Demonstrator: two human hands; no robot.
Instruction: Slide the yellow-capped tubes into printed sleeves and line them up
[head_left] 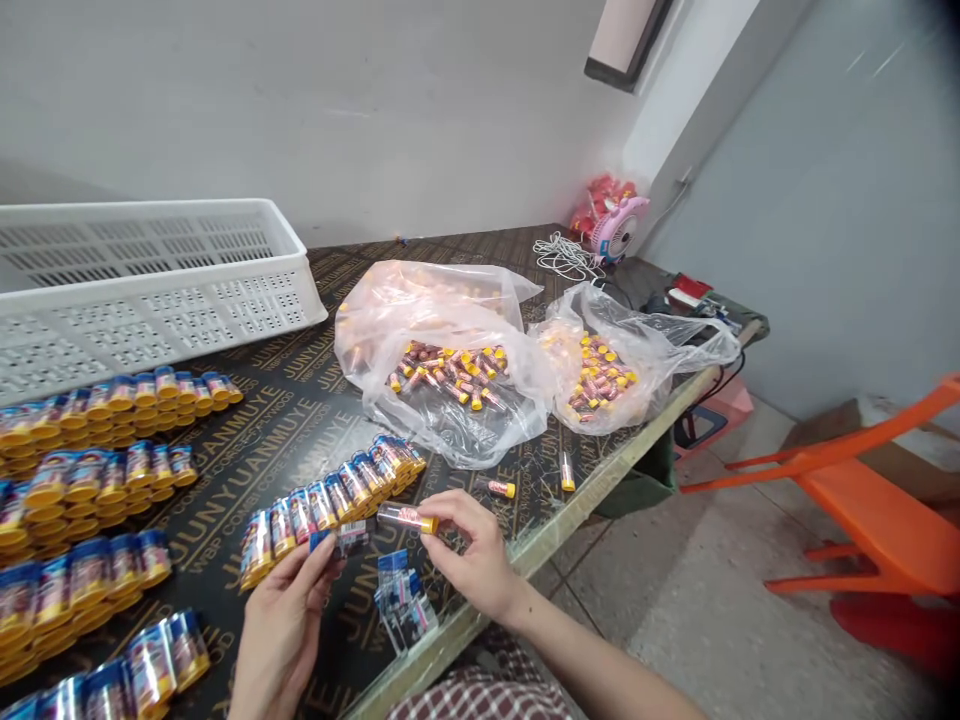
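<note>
My right hand [469, 555] pinches a small clear tube with a yellow cap [405, 517] by its capped end, the tube pointing left. Between the thumb and fingers of my left hand [289, 610] is a clear plastic sleeve with a blue end [351, 537]. The two pieces are close to each other, end toward end. A row of finished-looking blue-and-yellow packs [330, 500] lies just behind my left hand. Several flat clear sleeves with blue ends [405, 600] lie in a small pile below my hands. Two loose tubes, one a yellow-capped tube [567, 470], lie beyond my right hand.
Two open plastic bags, a large bag [450, 300] and a smaller bag [600, 370], hold many yellow-capped tubes. Stacked packs [97, 490] fill the left side beside a white crate [165, 310]. A pink fan [621, 232] stands far back; an orange chair [885, 510] is at right.
</note>
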